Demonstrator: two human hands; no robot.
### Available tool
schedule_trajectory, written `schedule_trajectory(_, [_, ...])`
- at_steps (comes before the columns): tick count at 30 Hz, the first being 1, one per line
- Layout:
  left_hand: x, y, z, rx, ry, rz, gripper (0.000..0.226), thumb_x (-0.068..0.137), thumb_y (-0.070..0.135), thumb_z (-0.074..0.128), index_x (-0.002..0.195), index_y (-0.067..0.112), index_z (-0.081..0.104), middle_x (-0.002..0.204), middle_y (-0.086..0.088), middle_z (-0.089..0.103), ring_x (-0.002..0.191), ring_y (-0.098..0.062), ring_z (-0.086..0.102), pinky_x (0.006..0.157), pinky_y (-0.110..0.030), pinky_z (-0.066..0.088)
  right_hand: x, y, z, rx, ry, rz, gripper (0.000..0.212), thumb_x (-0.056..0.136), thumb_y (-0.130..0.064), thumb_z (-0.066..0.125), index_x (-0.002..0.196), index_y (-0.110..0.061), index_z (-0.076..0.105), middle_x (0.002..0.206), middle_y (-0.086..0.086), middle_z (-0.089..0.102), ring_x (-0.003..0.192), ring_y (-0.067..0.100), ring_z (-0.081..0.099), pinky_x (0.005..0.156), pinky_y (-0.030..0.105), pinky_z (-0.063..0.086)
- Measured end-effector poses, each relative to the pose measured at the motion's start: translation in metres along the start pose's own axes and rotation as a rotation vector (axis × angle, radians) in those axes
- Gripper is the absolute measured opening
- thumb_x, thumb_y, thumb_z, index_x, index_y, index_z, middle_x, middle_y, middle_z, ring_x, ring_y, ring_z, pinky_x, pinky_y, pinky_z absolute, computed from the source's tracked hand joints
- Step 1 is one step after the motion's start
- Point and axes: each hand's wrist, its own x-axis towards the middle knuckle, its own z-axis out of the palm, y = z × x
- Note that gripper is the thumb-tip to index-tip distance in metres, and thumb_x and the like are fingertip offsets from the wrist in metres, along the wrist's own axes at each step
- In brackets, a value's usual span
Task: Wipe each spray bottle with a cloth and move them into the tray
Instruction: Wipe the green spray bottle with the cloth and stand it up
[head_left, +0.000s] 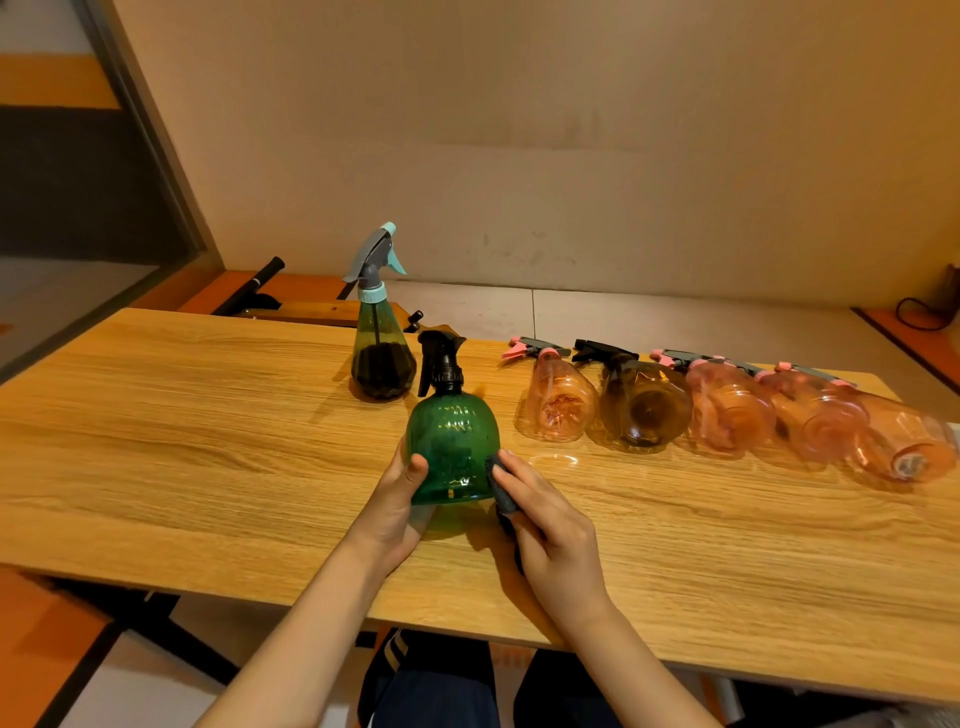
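The left hand is wrapping its fingers around the upright green spray bottle near the table front. The right hand is pressing a dark cloth, probably pinched, against the bottle's right side.

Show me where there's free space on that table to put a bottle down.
The wooden table is bare left of the upright teal-capped bottle, and along the near edge right of the hands. The right rear is crowded by lying pink and brown bottles.
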Motion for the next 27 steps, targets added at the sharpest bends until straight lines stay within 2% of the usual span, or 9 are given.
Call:
schedule_trajectory(3, [-0.001, -0.001, 0.002, 0.039, 0.003, 0.014, 0.126, 0.023, 0.054, 0.095, 0.133, 0.016, 0.045, 0.12, -0.012, 0.063, 0.105, -0.023, 0.065, 0.073, -0.03, 0.057, 0.001, 0.0, 0.0, -0.005, 0.02, 0.006, 0.066, 0.074, 0.018, 0.055, 0.128, -0.02, 0.05, 0.134, -0.002, 0.049, 0.128, 0.011, 0.044, 0.104, 0.031, 0.039])
schedule_trajectory(7, [-0.001, -0.001, 0.003, 0.053, -0.005, 0.019, 0.115, 0.03, 0.049, 0.096, 0.13, 0.017, 0.049, 0.118, -0.013, 0.065, 0.104, -0.025, 0.066, 0.074, -0.032, 0.058, 0.001, 0.0, 0.0, -0.019, 0.019, -0.013, 0.067, 0.073, 0.018, 0.055, 0.128, -0.018, 0.05, 0.134, -0.001, 0.049, 0.129, 0.011, 0.043, 0.105, 0.03, 0.038])
schedule_trajectory(11, [0.0, -0.003, 0.006, 0.13, -0.003, 0.042, 0.119, 0.041, 0.054, 0.092, 0.143, 0.022, 0.037, 0.13, -0.012, 0.058, 0.118, -0.027, 0.059, 0.081, -0.032, 0.055, 0.001, -0.002, 0.0, -0.025, 0.008, -0.045, 0.054, 0.08, 0.011, 0.052, 0.127, -0.015, 0.051, 0.134, 0.001, 0.05, 0.13, 0.014, 0.042, 0.107, 0.028, 0.035])
schedule_trajectory(14, [0.0, -0.006, 0.008, 0.223, -0.017, 0.08, 0.114, 0.041, 0.056, 0.091, 0.138, 0.03, 0.037, 0.13, -0.006, 0.058, 0.119, -0.022, 0.058, 0.084, -0.029, 0.053, 0.001, -0.002, 0.0, -0.034, 0.005, -0.061, 0.057, 0.076, 0.016, 0.056, 0.125, -0.012, 0.053, 0.133, 0.003, 0.051, 0.13, 0.015, 0.043, 0.107, 0.03, 0.035])
schedule_trajectory(16, [0.001, -0.008, 0.007, 0.243, -0.022, 0.109, 0.1, 0.046, 0.044, 0.09, 0.133, 0.032, 0.041, 0.126, -0.005, 0.059, 0.116, -0.021, 0.059, 0.082, -0.028, 0.053, 0.0, -0.001, 0.001, -0.04, 0.002, -0.066, 0.059, 0.074, 0.019, 0.057, 0.125, -0.011, 0.053, 0.133, 0.003, 0.051, 0.129, 0.015, 0.043, 0.107, 0.03, 0.035])
schedule_trajectory(19, [0.002, -0.01, 0.005, 0.256, -0.028, 0.141, 0.087, 0.055, 0.031, 0.078, 0.134, 0.03, 0.041, 0.128, -0.007, 0.058, 0.116, -0.021, 0.06, 0.084, -0.03, 0.053, 0.001, 0.0, 0.001, -0.046, -0.003, -0.056, 0.06, 0.074, 0.018, 0.056, 0.125, -0.012, 0.053, 0.133, 0.001, 0.051, 0.13, 0.014, 0.043, 0.107, 0.028, 0.035])
schedule_trajectory(23, [0.001, -0.011, 0.004, 0.348, -0.064, 0.16, 0.09, 0.058, 0.03, 0.077, 0.138, 0.03, 0.037, 0.133, -0.009, 0.054, 0.12, -0.023, 0.057, 0.089, -0.037, 0.053, 0.006, -0.003, 0.0, -0.039, 0.039, -0.001, 0.046, 0.084, -0.001, 0.048, 0.128, -0.017, 0.051, 0.134, -0.001, 0.049, 0.13, 0.011, 0.042, 0.108, 0.025, 0.033])
schedule_trajectory(27, [-0.002, -0.011, 0.01, 0.437, -0.087, 0.196, 0.082, 0.057, 0.031, 0.077, 0.131, 0.032, 0.042, 0.131, 0.001, 0.053, 0.116, -0.01, 0.058, 0.083, -0.026, 0.052, 0.024, -0.007, -0.001, -0.046, 0.084, 0.078, 0.041, 0.086, -0.007, 0.045, 0.126, -0.011, 0.055, 0.134, 0.0, 0.05, 0.13, 0.012, 0.041, 0.108, 0.022, 0.03])
